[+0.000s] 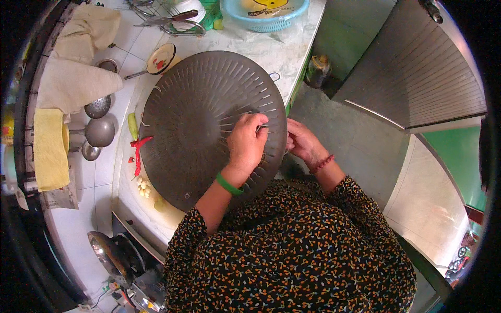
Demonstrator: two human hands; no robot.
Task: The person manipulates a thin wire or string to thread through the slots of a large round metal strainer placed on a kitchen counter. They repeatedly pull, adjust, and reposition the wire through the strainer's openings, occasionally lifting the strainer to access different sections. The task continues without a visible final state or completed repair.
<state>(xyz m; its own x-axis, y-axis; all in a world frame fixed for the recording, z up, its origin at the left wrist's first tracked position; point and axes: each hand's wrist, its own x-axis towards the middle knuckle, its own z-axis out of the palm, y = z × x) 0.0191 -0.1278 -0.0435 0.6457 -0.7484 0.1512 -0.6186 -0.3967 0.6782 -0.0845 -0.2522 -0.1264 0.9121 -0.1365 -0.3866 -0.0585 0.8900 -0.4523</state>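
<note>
Head view: dark grey disc (193, 115), large and round, with radial slots, at the front edge of the pale tabletop (235, 47). It covers much of a white board (124, 180); whether the two touch cannot be told.

Left hand (244, 142): over the right part of the disc, fingers curled, thumb drawn toward the forefinger. Cannot tell whether anything is pinched between them. Green band (229, 184) above the wrist.

Right hand (305, 143): beside the disc's right rim, fingers bent inward, tips near the rim. Cannot tell whether it grasps the rim or something small. Red bracelet (322, 163) at the wrist.

Left of the disc, along the board: green piece (132, 127), red peppers (138, 152), garlic cloves (143, 187). Lower down, a pale yellow-green slice (160, 205), close to the disc's rim.

Farther left: skimmer (98, 107), ladle (100, 132), yellow cloth (52, 148), white cloth (75, 86). Flower-patterned spoon (160, 58) just beyond the disc's upper left rim.

Far end of the tabletop: blue basket (266, 23). Lower left: metal pan (107, 255), partly cut off from sight by other items.
</note>
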